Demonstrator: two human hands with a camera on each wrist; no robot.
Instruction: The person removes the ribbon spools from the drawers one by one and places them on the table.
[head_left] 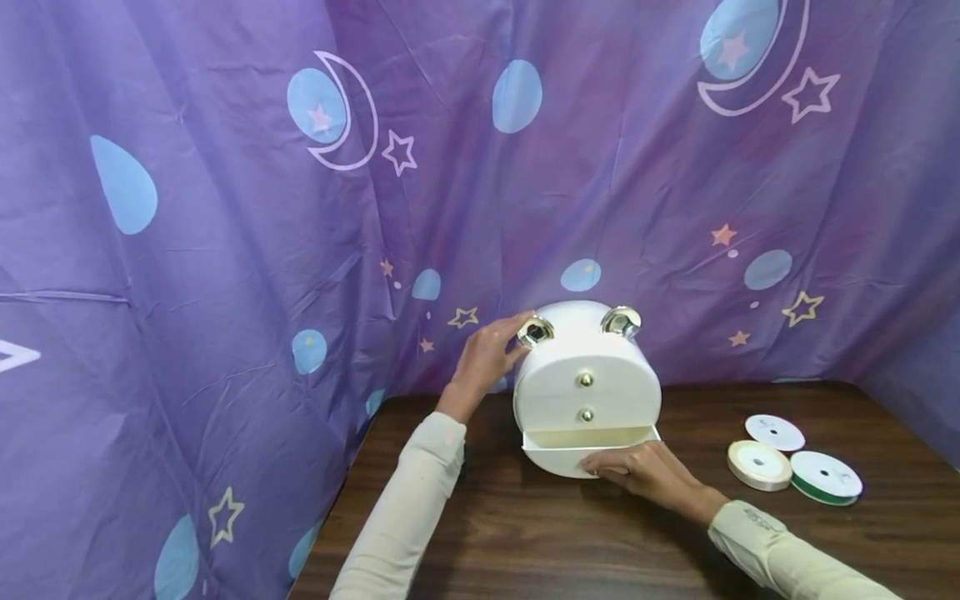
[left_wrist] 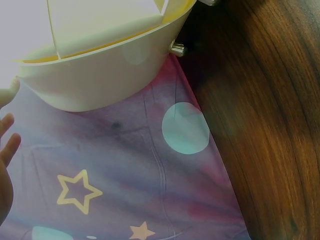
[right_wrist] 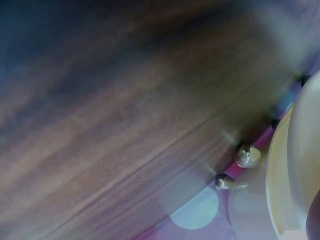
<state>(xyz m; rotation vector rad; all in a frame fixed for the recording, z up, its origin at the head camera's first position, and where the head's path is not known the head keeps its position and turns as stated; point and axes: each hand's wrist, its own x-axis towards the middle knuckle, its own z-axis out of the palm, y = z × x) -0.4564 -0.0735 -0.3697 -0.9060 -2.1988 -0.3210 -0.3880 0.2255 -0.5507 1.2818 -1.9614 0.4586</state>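
Note:
A white jewelry box with a rounded top and two gold ears stands at the back of the table. Its bottom drawer is pulled out, and no contents show inside. My right hand pinches that drawer's front at the middle, where its knob is hidden. At the box's upper left, my left hand holds the left gold ear between fingers and thumb. Two gold knobs of the upper drawers show in the right wrist view. Only some left fingers appear in the left wrist view.
Several ribbon spools, among them a cream one and a green one, lie on the brown wooden table at the right. A purple cloth with stars and moons hangs behind and to the left.

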